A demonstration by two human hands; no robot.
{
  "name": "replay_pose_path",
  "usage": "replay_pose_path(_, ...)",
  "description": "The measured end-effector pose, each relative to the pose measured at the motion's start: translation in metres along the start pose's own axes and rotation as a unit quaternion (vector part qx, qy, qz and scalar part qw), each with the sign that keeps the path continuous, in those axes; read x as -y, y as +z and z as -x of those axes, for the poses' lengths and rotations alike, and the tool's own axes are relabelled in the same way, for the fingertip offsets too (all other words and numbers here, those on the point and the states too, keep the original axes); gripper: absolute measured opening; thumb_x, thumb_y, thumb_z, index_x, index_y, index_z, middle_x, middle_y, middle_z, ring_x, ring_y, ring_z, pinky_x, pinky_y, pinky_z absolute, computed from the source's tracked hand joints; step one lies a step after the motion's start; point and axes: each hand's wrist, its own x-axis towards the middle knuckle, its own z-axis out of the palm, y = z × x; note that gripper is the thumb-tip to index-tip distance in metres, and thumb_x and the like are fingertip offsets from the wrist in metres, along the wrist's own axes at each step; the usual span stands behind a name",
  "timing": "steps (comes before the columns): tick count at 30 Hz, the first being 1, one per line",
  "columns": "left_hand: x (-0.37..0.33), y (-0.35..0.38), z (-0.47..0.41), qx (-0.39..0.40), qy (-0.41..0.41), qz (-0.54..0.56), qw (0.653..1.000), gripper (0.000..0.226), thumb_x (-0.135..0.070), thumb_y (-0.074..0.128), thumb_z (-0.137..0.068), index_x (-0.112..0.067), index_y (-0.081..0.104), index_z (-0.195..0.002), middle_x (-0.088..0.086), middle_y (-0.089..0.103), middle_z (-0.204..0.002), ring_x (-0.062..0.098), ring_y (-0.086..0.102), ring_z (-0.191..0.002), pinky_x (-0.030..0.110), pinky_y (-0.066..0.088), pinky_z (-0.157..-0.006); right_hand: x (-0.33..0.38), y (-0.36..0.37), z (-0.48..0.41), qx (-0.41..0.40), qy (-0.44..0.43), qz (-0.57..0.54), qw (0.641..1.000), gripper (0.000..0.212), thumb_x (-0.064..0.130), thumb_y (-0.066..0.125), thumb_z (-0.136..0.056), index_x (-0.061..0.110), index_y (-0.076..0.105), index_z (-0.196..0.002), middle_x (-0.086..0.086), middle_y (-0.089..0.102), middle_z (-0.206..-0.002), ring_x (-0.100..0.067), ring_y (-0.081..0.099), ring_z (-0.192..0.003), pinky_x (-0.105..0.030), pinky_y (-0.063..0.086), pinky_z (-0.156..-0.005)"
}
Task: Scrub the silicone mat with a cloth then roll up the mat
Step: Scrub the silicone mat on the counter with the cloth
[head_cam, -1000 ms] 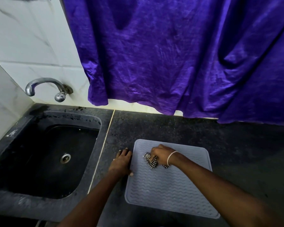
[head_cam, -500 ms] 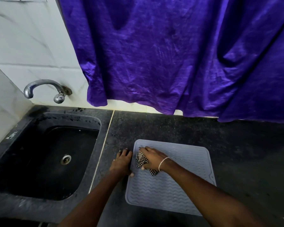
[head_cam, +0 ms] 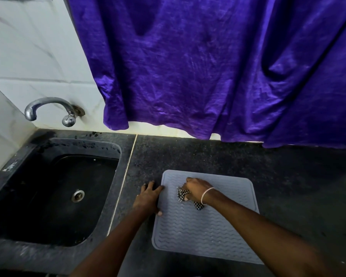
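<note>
1. Silicone mat (head_cam: 206, 228) is laid flat on the countertop (head_cam: 288, 186), unrolled.
2. Mat's left edge is pinned by the spread left hand (head_cam: 149, 197).
3. Checkered cloth (head_cam: 181, 193) is bunched in the closed right hand (head_cam: 198, 189); scrubbing is judged underway, with further strokes needed before rolling.

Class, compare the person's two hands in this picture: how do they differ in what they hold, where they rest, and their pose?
The right hand clutches a checked cloth; the left hand holds nothing. The right hand sits on top of the grey silicone mat, near its far side; the left hand lies mostly on the dark counter, at the mat's left edge. The right hand is curled; the left is flat, fingers spread. Both press downward.
</note>
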Motion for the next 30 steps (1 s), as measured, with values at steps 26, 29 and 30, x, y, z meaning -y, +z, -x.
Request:
replay_pose_path(26, -0.002, 0.000, 0.002, -0.001, 0.001, 0.004, 1.000, 0.111, -0.035, 0.089, -0.066, -0.038, 0.021, -0.154, 0.008, 0.005, -0.164, 0.044, 0.003, -0.150, 0.064, 0.034, -0.112, 0.037, 0.010, -0.011, -0.046, -0.037, -0.001, 0.998, 0.028, 0.031, 0.062, -0.090, 0.015, 0.068, -0.112, -0.007, 0.058, -0.119, -0.033, 0.061, -0.111, -0.043, 0.053, -0.090)
replay_pose_path(29, -0.003, -0.001, 0.002, 0.008, -0.004, 0.002, 1.000, 0.112, -0.034, 0.088, -0.069, -0.038, 0.018, -0.156, 0.007, 0.002, -0.165, 0.043, 0.001, -0.151, 0.064, 0.032, -0.113, 0.024, 0.013, -0.004, -0.044, -0.026, -0.016, 0.999, 0.031, 0.031, 0.063, -0.090, 0.018, 0.066, -0.118, -0.005, 0.057, -0.122, -0.032, 0.060, -0.114, -0.041, 0.051, -0.093)
replay_pose_path(30, -0.002, -0.002, 0.003, 0.009, -0.005, -0.001, 1.000, 0.112, -0.034, 0.088, -0.070, -0.037, 0.016, -0.156, 0.008, 0.001, -0.165, 0.043, 0.001, -0.151, 0.064, 0.032, -0.114, 0.014, 0.013, 0.001, -0.040, -0.024, -0.015, 0.999, 0.034, 0.032, 0.063, -0.091, 0.019, 0.065, -0.122, -0.005, 0.057, -0.124, -0.031, 0.059, -0.115, -0.041, 0.050, -0.095)
